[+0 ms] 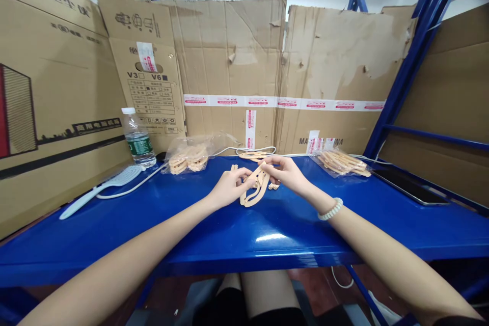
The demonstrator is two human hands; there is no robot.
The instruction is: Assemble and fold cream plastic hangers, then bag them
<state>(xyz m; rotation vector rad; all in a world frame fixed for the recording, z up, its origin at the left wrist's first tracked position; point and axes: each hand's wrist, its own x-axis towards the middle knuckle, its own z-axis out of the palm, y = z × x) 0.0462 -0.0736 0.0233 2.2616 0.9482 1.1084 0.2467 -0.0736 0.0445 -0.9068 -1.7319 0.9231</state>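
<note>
Above the middle of the blue table, both my hands are closed on a flat, pale wooden piece [254, 197] with a curved outline, slots and small dark holes. My left hand [228, 187] grips its left side, with the thumb along the upper part. At the top right edge, the fingers of my right hand [286, 172] pinch it. Small wooden pieces [273, 186] lie on the table just behind, partly hidden by my hands. Farther back is a flat stack of similar wooden pieces [252, 155].
A clear bag of wooden pieces [189, 159] lies at back left, another bag of wooden sticks [342, 161] at back right. Left are a water bottle [138, 142] and a pale blue fly swatter [103, 188]. A dark tablet [408, 187] lies right. Cardboard [229, 61] walls the table [183, 234].
</note>
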